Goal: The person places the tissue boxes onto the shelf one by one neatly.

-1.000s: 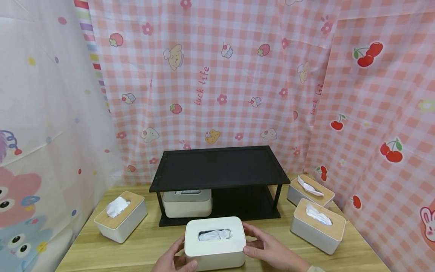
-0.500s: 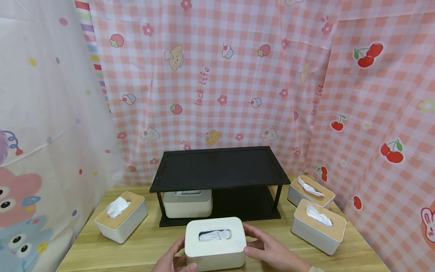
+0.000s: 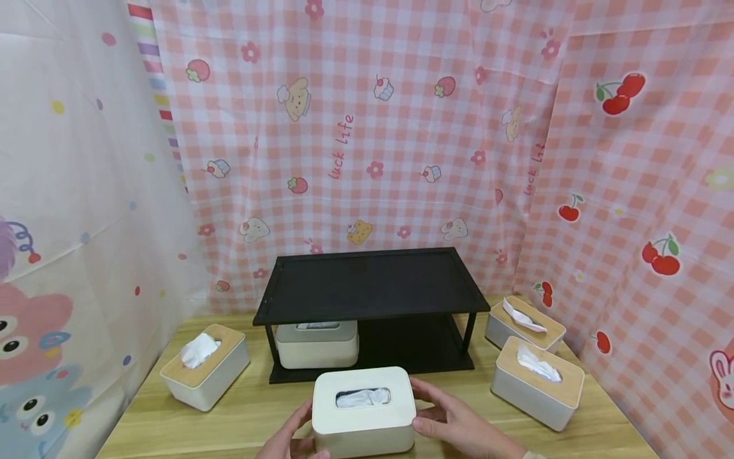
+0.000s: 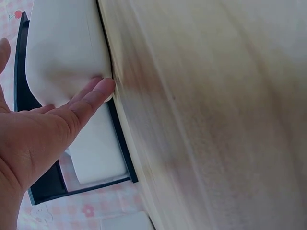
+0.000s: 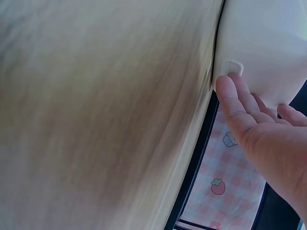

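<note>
The pink and white checked cloth wall (image 3: pixel 401 115) has red words on it that say "luck life" (image 3: pixel 341 146). The same words come again farther right, but a fold hides the end. A creamy white plastic tissue box with round corners (image 3: pixel 367 440) is in front of a low black rack (image 3: pixel 369 280), right between two hands. White tissue shows in the hole on top.

The left hand (image 3: pixel 287 441) has its grip spread, with fingers touching one side of the box. The right hand (image 3: pixel 450 421) has its grip spread too, touching the other side.

The left wrist view shows straight left fingers low on the box and the thumb away from it. Only the right wrist view shows a small round-cornered notch (image 5: pixel 232 67) by the right fingertips.

Only the head view shows the wooden tops of three pale boxes on the wooden surface (image 3: pixel 246 427): one at the left (image 3: pixel 223 376), two at the right (image 3: pixel 533 389). Another white box (image 3: pixel 318 352) sits inside the rack.
</note>
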Available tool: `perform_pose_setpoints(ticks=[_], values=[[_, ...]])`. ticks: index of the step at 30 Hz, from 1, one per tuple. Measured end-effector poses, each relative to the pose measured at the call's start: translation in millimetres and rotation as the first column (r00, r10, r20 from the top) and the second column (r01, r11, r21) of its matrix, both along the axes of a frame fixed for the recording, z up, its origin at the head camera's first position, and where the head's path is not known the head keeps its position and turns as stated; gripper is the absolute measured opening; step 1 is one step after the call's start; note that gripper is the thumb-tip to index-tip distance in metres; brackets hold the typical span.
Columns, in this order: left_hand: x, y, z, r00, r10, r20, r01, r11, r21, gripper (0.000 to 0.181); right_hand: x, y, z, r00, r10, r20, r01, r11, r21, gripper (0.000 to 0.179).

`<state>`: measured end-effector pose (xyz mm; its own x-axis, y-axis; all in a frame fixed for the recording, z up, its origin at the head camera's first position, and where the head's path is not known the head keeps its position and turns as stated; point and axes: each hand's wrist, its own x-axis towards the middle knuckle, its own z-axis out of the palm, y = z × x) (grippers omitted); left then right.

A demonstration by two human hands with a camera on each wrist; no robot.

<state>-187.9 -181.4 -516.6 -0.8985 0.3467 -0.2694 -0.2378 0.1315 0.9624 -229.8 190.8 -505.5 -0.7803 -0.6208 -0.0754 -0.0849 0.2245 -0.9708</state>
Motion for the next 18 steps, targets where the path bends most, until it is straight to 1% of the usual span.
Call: perform_pose_setpoints(ticks=[9,18], values=[[0.8,0.1,-2.0,1.0,-0.001,0.018,0.0,0.999,0.037,0.115,0.7,0.2,-1.1,1.0,0.005,-0.01,-0.005,1.0,0.003,0.071],[4.1,1.7,-0.6,0.999,0.019,0.032,-0.021,0.998,0.056,0.116,0.9,0.2,-2.0,1.0,-0.006,-0.008,0.006,1.0,0.007,0.07]])
